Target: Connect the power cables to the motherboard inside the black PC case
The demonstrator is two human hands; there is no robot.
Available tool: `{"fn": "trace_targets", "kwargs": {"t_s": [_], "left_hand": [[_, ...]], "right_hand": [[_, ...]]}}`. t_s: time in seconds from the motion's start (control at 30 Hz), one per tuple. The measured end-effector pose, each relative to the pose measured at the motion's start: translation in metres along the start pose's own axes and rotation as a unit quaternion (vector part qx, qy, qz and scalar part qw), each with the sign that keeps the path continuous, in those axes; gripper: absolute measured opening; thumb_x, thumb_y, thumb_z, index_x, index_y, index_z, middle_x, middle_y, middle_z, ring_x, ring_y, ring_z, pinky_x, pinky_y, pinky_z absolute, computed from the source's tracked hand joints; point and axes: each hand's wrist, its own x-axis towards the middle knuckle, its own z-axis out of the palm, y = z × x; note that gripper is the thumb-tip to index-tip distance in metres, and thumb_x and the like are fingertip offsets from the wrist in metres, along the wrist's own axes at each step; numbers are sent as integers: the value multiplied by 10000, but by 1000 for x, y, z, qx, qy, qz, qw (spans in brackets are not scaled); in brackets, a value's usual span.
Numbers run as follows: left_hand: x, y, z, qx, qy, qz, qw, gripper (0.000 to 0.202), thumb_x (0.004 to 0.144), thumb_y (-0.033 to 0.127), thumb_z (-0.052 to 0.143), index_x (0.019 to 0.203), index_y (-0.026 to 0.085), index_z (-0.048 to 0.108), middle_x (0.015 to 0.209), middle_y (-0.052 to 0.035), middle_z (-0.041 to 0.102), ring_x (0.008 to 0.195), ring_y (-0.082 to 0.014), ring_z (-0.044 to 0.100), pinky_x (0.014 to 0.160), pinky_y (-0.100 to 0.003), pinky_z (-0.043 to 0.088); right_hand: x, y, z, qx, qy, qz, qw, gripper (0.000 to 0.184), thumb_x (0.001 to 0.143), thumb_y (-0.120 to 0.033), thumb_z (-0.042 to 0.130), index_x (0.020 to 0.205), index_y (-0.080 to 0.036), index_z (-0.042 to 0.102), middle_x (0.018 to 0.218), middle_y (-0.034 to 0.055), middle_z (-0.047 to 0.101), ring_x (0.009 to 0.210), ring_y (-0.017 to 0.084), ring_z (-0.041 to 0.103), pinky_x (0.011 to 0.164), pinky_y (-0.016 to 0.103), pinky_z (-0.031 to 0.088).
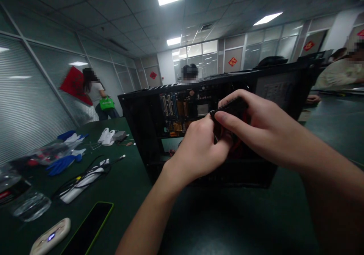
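Note:
An open black computer case (138,139) stands in front of me on the green table. Inside it shows a motherboard (178,109) with slots and a square silver chip cover. My right hand (261,128) pinches a black part with a ridged edge (234,105) between thumb and fingers, in front of the board. Curled against the lower left of that same part is my left hand (196,147), closed, its fingertips mostly hidden. The part's exact kind is covered by my hands. Something red shows dimly behind them.
On the table (131,202) at left lie a phone (89,228), a pale oval device (52,236), a water bottle (25,198), a white power strip (83,183) with black cable, and blue gloves (62,164). People are beyond the case and at right.

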Motion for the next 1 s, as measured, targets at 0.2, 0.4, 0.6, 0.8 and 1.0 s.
{"fn": "trace_targets", "kwargs": {"t_s": [0.2,0.4,0.6,0.8,1.0], "left_hand": [[1,-7,-4,5,0,-21,1000,124,831,121,515,904,141,613,821,-30,653,718,-150,566,628,-257,439],[4,-14,-20,-50,-12,-52,997,157,854,161,543,929,139,680,849,-32,687,778,-159,620,679,-248,486],[9,-18,-27,-118,7,-77,990,232,892,340,625,960,134,707,864,-56,704,742,-153,628,654,-245,501],[8,-14,-22,-185,-6,-75,980,275,897,408,635,858,138,667,753,-20,629,632,-105,533,574,-214,443],[6,-11,-21,-176,-10,-89,980,283,822,410,716,803,146,615,655,30,521,590,-89,477,561,-209,412]], "right_hand": [[4,9,-2,4,-52,-2,999,308,948,-504,564,913,-211,656,864,43,694,788,201,614,692,289,472],[8,16,-1,22,-33,10,999,336,938,-528,567,861,-218,667,798,36,683,741,201,603,657,289,460],[9,15,-4,32,-4,26,999,403,914,-586,572,874,-201,685,771,41,670,734,201,604,626,281,462],[10,14,2,20,19,-15,1000,417,945,-551,547,960,-169,712,948,69,710,888,214,623,758,291,482],[10,9,-1,26,15,-21,999,446,925,-600,556,947,-188,725,970,68,711,908,216,628,770,290,481]]}}
